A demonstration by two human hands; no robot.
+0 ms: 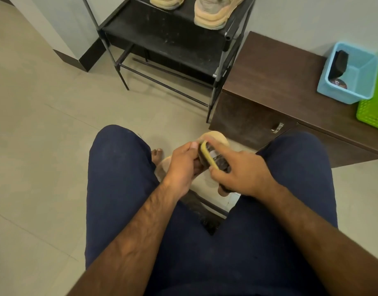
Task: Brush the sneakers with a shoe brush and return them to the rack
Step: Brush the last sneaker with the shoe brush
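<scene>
Item in hand: tan sneaker (214, 138), centre of frame, held off the floor between the knees and largely covered by both hands. Rounded end visible above the knuckles, paler part visible below the right hand; long axis therefore judged roughly up-and-down the frame. Further tan patch just left of the left hand – same shoe or a second one, not to be told. Left hand (181, 167): fingers curled round the sneaker's left side, thumb up near the brush, steadying. Right hand (245, 174): wrapped over the back of the brush (207, 155), index finger laid forward along it, bristles against the shoe. Brush: yellow edge slanting from upper left to lower right, close to the shoe's own line, so strokes likely along its length. Step judged: brushing under way, return not yet begun. Rack (162, 37): black, upper centre of frame, well apart from the grip and straight up-frame from it – two more sneakers (213, 16) on its shelf at the top edge. Return judged a forward reach, shoe already held in the left hand.
</scene>
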